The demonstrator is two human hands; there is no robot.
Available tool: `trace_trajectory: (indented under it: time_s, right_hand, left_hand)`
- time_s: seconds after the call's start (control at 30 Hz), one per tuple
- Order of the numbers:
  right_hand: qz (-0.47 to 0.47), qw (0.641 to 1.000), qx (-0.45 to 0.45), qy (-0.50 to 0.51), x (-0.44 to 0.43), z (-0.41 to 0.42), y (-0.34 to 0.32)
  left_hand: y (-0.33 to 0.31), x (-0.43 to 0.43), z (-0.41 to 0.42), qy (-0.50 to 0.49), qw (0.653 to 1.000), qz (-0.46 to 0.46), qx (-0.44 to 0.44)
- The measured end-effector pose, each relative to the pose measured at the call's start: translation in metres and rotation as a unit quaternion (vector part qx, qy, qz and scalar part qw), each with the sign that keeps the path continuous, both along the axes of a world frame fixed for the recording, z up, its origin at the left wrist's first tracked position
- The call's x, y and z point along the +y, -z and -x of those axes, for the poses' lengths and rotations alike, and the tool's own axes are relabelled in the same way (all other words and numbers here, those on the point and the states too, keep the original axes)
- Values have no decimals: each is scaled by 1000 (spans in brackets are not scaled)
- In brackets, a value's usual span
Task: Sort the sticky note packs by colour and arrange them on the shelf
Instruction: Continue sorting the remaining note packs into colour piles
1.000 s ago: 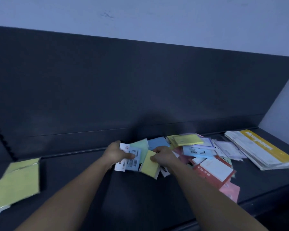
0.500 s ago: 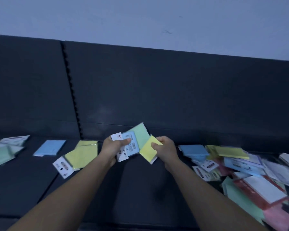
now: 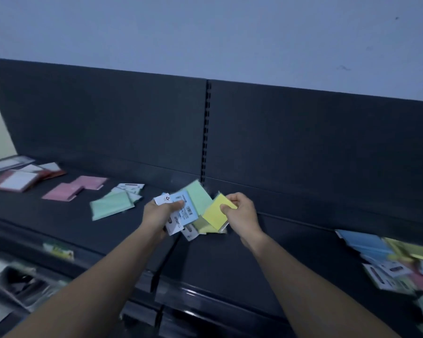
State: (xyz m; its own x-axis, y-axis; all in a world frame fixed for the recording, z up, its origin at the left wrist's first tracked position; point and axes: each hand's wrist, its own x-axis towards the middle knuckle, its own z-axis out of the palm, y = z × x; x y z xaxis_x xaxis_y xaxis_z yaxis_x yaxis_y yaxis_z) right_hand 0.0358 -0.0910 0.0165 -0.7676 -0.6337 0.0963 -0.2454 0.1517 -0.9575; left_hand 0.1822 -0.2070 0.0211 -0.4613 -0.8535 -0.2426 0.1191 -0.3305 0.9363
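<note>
Sticky note packs held just above the dark shelf (image 3: 230, 264).
Left hand (image 3: 160, 213) grips a fan, one blue pack (image 3: 183, 208) and one green pack (image 3: 199, 196) showing; right hand (image 3: 242, 213) pinches one yellow pack (image 3: 215, 213).

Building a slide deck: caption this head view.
Left hand grips several packs; right hand pinches a yellow pack above the dark shelf.

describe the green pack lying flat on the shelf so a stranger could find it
On the dark shelf, find the slotted upright post. Left of it, just past the left hand, the green pack lies flat. Pink packs sit farther left; it alone there is mint green, overlapping white-backed packs behind it.
</note>
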Motion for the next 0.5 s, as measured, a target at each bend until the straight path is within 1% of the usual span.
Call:
trace_trajectory:
  time_s: [0.13,0.23,0.4,0.5]
  right_hand:
    - [-10,1000,-11,-10,-21,-36,-1]
    - [-16,1000,5,-4,-33,-59,1]
    - [-73,984,159,9,-40,-80,11]
    - [-139,965,222,24,-37,-83,25]
  left_hand:
    - [-4,-20,-42,-16,1000,4,-2]
    - [-3,-34,-69,-20,1000,3,-5]
    - [1,-51,-97,-9,1000,-5,0]
    - [6,-57,-105,5,1000,-10,-2]
